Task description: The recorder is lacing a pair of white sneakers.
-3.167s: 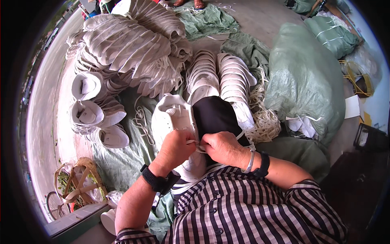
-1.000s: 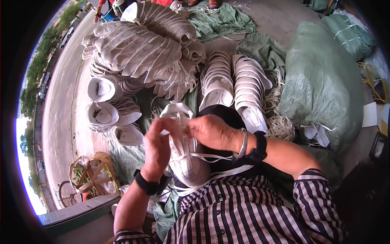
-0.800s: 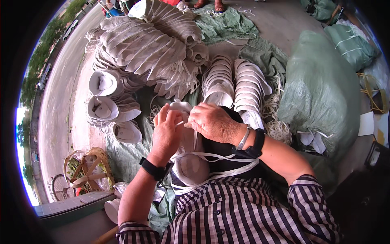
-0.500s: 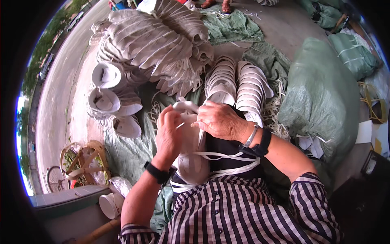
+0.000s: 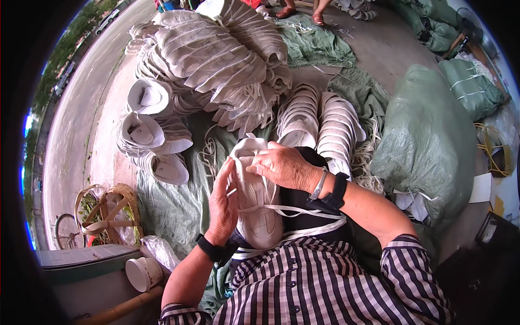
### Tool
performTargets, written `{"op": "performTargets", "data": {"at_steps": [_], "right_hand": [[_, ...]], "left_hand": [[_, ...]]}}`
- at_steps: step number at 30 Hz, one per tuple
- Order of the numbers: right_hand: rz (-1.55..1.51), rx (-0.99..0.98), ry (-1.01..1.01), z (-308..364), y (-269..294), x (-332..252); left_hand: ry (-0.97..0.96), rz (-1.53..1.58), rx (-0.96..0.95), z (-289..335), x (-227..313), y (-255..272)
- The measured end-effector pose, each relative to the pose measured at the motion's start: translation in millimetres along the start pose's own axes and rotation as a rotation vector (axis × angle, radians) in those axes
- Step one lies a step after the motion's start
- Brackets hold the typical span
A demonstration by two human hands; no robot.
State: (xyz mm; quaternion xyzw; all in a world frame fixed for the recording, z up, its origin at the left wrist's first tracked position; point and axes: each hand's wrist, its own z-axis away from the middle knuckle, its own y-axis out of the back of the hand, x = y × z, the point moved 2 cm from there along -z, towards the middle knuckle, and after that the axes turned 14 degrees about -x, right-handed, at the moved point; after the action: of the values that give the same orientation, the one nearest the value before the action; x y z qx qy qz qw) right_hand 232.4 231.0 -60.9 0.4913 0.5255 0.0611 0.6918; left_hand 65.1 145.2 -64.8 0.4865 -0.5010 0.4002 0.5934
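Note:
A white shoe upper (image 5: 259, 225) lies on my lap, toe toward me, with a white shoelace (image 5: 295, 207) crossing it and trailing in loops to the right. My left hand (image 5: 223, 203) holds the upper's left side, fingers pointing up along it and thumb near its edge. A thin white tip pokes out between those fingers. Over the lace opening on the right bends my right hand (image 5: 284, 167), thumb and fingers closed together. What lies between its fingertips is hidden. The upper's padded collar (image 5: 250, 145) shows beyond both hands.
Stacked white uppers (image 5: 211, 54) form a large heap ahead, with nested rows (image 5: 338, 127) nearer. A bulging green sack (image 5: 425, 141) stands at right. At lower left are a woven basket (image 5: 130, 203) and white bucket (image 5: 143, 273). Another person's feet (image 5: 318, 19) show far ahead.
My hands have moved apart from the collar. The left has slid down onto the upper's side, while the right has lowered onto the lace opening. The upper's top is now more exposed.

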Motion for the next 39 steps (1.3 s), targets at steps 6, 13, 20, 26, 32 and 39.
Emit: {"op": "performTargets", "data": {"at_steps": [6, 13, 20, 26, 32, 39], "right_hand": [[0.414, 0.027, 0.268, -1.5, -5.7, -11.3], [-0.239, -0.114, 0.16, -38.0, -2.5, 11.1], [-0.672, -0.001, -0.074, -39.2, 7.7, 18.7], [-1.676, 0.746, 0.223, 94.3, 150.5, 86.2], [-1.244, 0.695, -0.307, 135.0, 111.7, 91.8], [0.188, -0.473, 0.021, 54.9, -30.2, -31.3]], "left_hand": [[-0.074, 0.05, 0.019, 3.1, -6.7, 4.7], [-0.047, -0.317, -0.067, 32.8, 3.2, -19.6], [-0.039, -0.609, -0.054, 55.1, 0.7, -27.3], [0.039, -0.219, 0.236, 67.6, -18.5, -12.5], [0.211, 0.104, 0.123, 62.7, -22.9, -4.8], [0.218, -0.083, 0.108, 56.1, -12.7, -8.3]]}}
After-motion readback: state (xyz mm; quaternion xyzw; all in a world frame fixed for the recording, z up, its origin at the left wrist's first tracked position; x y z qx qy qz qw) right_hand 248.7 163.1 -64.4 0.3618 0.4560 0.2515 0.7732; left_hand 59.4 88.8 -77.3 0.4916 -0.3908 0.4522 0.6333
